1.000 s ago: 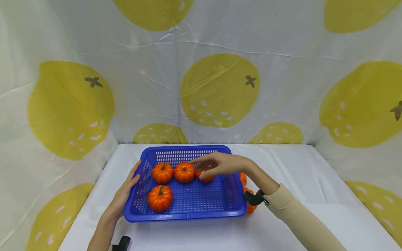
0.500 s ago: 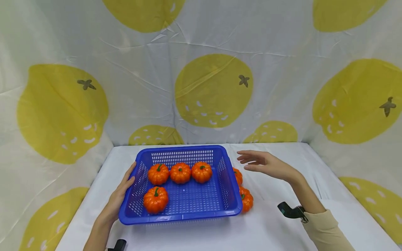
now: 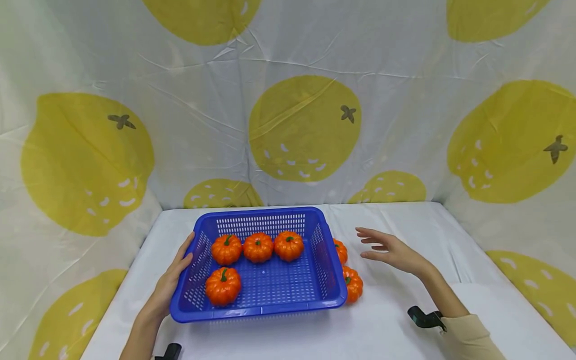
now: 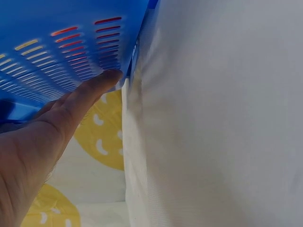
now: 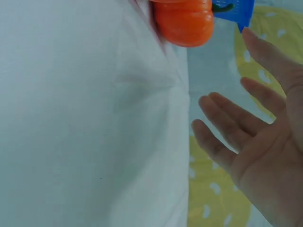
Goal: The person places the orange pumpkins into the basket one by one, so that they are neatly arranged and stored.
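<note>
A blue perforated basket holds several small orange pumpkins, three in a back row and one at the front left. My left hand lies along the basket's left side, its extended fingers touching the outer wall; in the left wrist view this hand meets the slotted wall. Right of the basket, my right hand hovers empty with fingers spread. Beside the basket's right wall are two more pumpkins, partly hidden by it. The right wrist view shows the right hand below a pumpkin.
A white cloth covers the table. Behind and on both sides hangs a pale curtain with large yellow lemon prints. A black device is strapped on the right wrist, another on the left.
My right hand has moved right, from over the back-row pumpkin out past the basket, then slightly lower. The left hand stays at the basket. The head view has shifted slightly.
</note>
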`<state>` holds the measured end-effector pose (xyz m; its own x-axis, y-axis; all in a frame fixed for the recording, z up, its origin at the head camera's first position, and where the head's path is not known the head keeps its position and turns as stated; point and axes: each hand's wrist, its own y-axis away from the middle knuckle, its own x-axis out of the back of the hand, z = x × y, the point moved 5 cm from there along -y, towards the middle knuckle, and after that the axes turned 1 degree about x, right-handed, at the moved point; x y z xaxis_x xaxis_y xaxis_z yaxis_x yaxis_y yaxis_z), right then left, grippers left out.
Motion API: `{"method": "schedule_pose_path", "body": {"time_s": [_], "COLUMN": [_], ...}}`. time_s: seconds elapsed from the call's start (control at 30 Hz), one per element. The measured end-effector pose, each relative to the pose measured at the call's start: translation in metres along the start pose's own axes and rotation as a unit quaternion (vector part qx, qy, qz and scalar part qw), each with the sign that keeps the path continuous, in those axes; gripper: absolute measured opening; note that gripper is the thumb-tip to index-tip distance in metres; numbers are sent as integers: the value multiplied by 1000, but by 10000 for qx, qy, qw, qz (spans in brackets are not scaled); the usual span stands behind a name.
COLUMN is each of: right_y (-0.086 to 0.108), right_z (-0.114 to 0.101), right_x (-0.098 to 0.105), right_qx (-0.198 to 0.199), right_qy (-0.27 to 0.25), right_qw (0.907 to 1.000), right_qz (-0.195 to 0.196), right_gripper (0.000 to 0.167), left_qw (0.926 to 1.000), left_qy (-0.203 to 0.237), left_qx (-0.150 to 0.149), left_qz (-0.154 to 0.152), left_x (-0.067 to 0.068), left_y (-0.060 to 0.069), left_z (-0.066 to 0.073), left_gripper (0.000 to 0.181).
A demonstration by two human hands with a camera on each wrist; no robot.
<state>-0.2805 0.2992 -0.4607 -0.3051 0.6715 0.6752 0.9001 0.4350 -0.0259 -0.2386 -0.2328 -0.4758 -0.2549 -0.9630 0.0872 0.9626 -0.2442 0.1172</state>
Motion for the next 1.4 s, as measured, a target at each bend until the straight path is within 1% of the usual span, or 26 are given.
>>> {"method": "schedule_pose_path", "body": {"time_s": [0.1,0.2,0.43,0.63,0.8,0.97,1.17,1.27,1.4], "right_y": [-3,-9,-20,-28,-34,-34,-29,-25,-23], "right_z": [8,11,9,6,4,4,13,16,18], "right_x": [-6,-12,-25,-33,-38,-38,-31,-27,-24], "right_qx": [-25,-29,87,272,224,272,259,221,182], "right_qy": [-221,-383,-628,-691,-881,-905,-802,-803,-712], "right_qw": [9997,9990,9968,9953,9930,9932,9953,9958,9964], "right_qz": [-107,-230,-488,-629,-754,-676,-471,-381,-432], "right_gripper": [68,70,71,71,67,63,60,61,67], "left_qw": [10000,10000,10000,10000,9999,9999,9999,10000,10000], "left_qy": [-4,10,55,28,40,44,40,23,34], "left_qx": [13,1,-3,-32,-92,-73,-69,-61,-59], "left_qz": [6,1,-51,-41,-72,-66,-62,-46,-50], "left_x": [0,0,-1,-1,-1,0,-1,-1,-1], "left_y": [1,1,0,0,0,0,1,1,1], "left_z": [0,0,1,1,2,1,1,1,1], "left_gripper": [58,58,58,58,57,57,58,57,58]}}
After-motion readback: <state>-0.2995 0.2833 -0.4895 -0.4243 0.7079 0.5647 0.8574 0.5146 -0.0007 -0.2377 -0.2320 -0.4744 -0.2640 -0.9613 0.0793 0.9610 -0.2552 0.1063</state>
